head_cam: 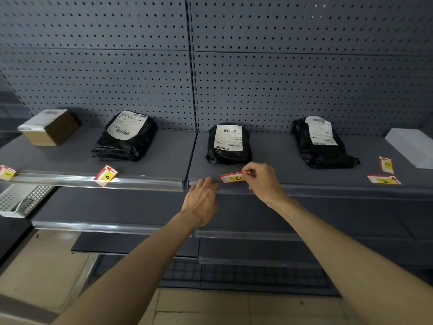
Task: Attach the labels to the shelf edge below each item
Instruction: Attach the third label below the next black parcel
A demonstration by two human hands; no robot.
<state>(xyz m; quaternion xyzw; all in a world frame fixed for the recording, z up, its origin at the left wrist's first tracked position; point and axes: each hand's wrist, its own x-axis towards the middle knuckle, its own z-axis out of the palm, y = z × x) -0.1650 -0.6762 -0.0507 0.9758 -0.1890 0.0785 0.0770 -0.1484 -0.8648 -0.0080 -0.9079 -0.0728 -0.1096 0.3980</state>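
Note:
My right hand (pixel 262 181) pinches a red, white and yellow label marked C (pixel 232 178) at the shelf edge, just below the middle black parcel (pixel 228 144). My left hand (pixel 201 198) has its fingertips pressed on the clear edge strip (pixel 140 180) right beside the label. A label marked B (pixel 106 175) sits tilted in the strip below the left black parcel (pixel 126 137). Another label (pixel 7 172) sits in the strip at the far left, near the cardboard box (pixel 50 126). Two loose labels (pixel 384 179) (pixel 386 164) lie flat on the shelf at the right.
A third black parcel (pixel 321 141) and a white box (pixel 412 146) stand on the right of the shelf. A white perforated basket (pixel 21 200) sits on a lower shelf at the left. Grey pegboard (pixel 281 66) backs the shelving; lower shelves jut out beneath my arms.

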